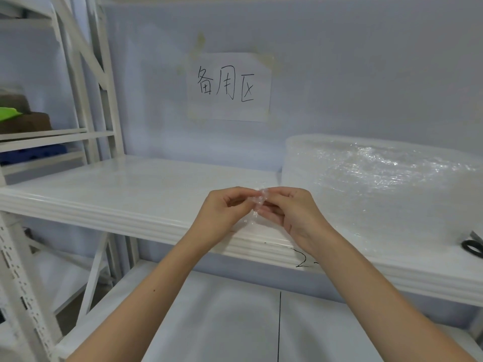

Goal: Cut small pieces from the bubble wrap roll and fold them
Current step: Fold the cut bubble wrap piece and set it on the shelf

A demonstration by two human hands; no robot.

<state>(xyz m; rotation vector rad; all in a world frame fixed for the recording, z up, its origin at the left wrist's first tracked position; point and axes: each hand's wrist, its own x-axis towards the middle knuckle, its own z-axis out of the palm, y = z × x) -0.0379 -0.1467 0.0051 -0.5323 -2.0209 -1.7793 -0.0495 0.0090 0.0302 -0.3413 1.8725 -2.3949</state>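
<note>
Head view. Your left hand [226, 207] and right hand [290, 210] meet just above the front edge of the white shelf [109, 194], near the centre of the view. Between them you hold a small piece of bubble wrap [258, 202] — crumpled, clear, partly hidden by your fingers. The left hand pinches it with curled fingers and thumb from the 9 o'clock side; the right hand pinches it likewise from the 3 o'clock side. A loose end of the piece hangs down toward 6 o'clock between the two hands. Whether the piece is already folded cannot be told.

The bubble wrap roll [379, 189] lies on its side on the same shelf, at 3 o'clock from your hands and just beside your right wrist; neither hand touches it. A pair of black-handled scissors [473, 246] rests on the shelf at the far right edge of the view, at about 4 o'clock, only partly visible.

On the wall at 12 o'clock a paper sign [228, 86] with handwritten characters is taped up. At 9 to 10 o'clock stands a white rack [86, 82] — its shelves carry brown, green and blue items too blurred to name.
</note>
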